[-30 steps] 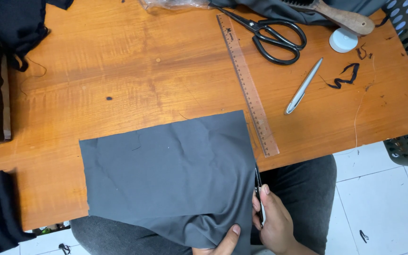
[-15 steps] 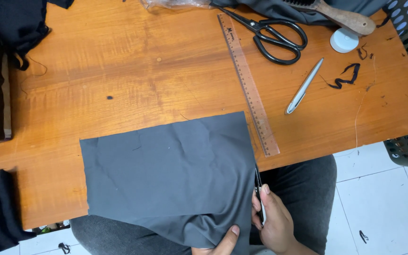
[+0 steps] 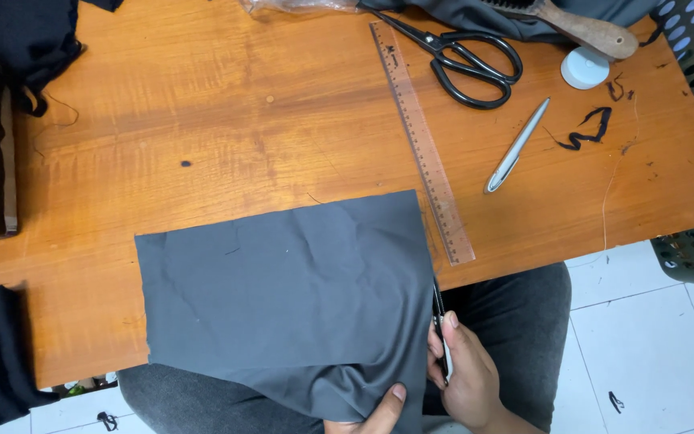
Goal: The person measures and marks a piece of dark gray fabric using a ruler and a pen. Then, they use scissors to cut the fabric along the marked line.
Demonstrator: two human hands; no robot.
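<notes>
Down at the near edge of the tabletop (image 3: 202, 104), your right hand (image 3: 463, 374) is closed around a thin dark tool (image 3: 438, 321) held along the right edge of the grey fabric (image 3: 283, 297); what kind of tool it is cannot be told. Your left hand (image 3: 379, 411) shows only a thumb and part of the palm, pinching the fabric's lower corner where it hangs off the tabletop over your lap. The fabric lies flat across the near edge, just left of the clear ruler (image 3: 423, 145). Black scissors (image 3: 463, 60) sit near the far edge, a silver pen (image 3: 517, 146) to the ruler's right.
</notes>
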